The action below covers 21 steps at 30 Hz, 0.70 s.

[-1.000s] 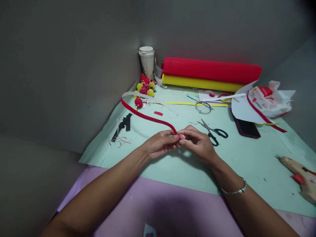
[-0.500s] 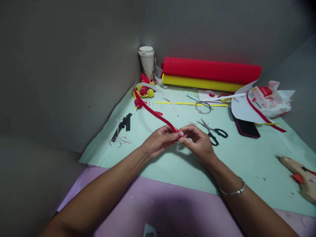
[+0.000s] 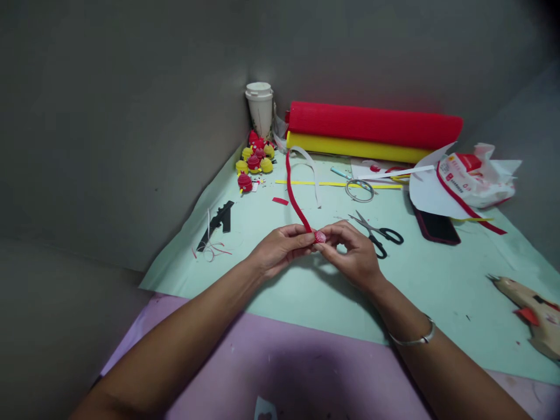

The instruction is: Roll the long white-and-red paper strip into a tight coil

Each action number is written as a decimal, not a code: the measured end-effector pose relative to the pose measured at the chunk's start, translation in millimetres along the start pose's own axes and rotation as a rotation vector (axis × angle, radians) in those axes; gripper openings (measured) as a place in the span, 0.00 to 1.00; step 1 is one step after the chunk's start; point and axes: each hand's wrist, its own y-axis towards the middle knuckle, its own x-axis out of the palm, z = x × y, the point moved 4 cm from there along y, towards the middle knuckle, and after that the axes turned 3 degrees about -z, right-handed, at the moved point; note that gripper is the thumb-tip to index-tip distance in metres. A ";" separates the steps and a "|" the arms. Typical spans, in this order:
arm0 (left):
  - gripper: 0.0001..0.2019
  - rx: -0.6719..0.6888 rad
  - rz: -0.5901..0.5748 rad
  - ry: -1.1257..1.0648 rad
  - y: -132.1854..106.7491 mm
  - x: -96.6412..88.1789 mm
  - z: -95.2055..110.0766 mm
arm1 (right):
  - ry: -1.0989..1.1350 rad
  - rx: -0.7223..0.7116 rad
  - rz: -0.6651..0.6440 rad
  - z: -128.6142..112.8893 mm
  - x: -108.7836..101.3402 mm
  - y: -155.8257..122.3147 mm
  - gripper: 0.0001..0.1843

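Between my two hands, over the pale green sheet, is a red paper strip (image 3: 294, 195) with a small round coil (image 3: 320, 237) at its near end. My left hand (image 3: 286, 248) pinches the strip close beside the coil. The fingers of my right hand (image 3: 350, 251) are closed on the coil's other side. From the hands the loose part of the strip curves up and away, and its pale far end (image 3: 311, 160) bends over and down. Scissors (image 3: 377, 234) with black handles lie partly open just beyond my right hand.
Red and yellow rolls (image 3: 371, 125) lie at the back, with a paper cup (image 3: 261, 111) and several small red and yellow figures (image 3: 254, 160) to their left. A phone (image 3: 437, 224), a tissue pack (image 3: 476, 175) and a glue gun (image 3: 531, 315) are on the right. Black pieces (image 3: 216, 224) lie left.
The strip's loose part has swung to the right and stands more upright, uncovering the small figures. Both hands stay nearly in place around the coil.
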 end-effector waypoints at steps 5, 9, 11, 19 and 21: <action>0.12 0.023 0.076 0.065 0.1 -4.5 0.3 | -0.110 -0.034 0.030 -1.8 0.8 0.2 0.07; 0.11 -0.007 0.092 0.099 -0.4 -7.3 -0.8 | -0.175 -0.045 0.007 -0.1 3.5 -0.3 0.06; 0.12 -0.025 0.096 0.108 -0.8 -8.4 -1.1 | -0.201 -0.058 0.001 0.4 4.7 -0.7 0.06; 0.14 -0.045 0.147 0.170 -3.6 -7.2 2.0 | -0.282 -0.091 -0.023 0.3 11.3 -2.3 0.07; 0.14 -0.048 0.150 0.175 -4.1 -7.1 3.6 | -0.282 -0.091 -0.032 0.1 12.2 -2.7 0.07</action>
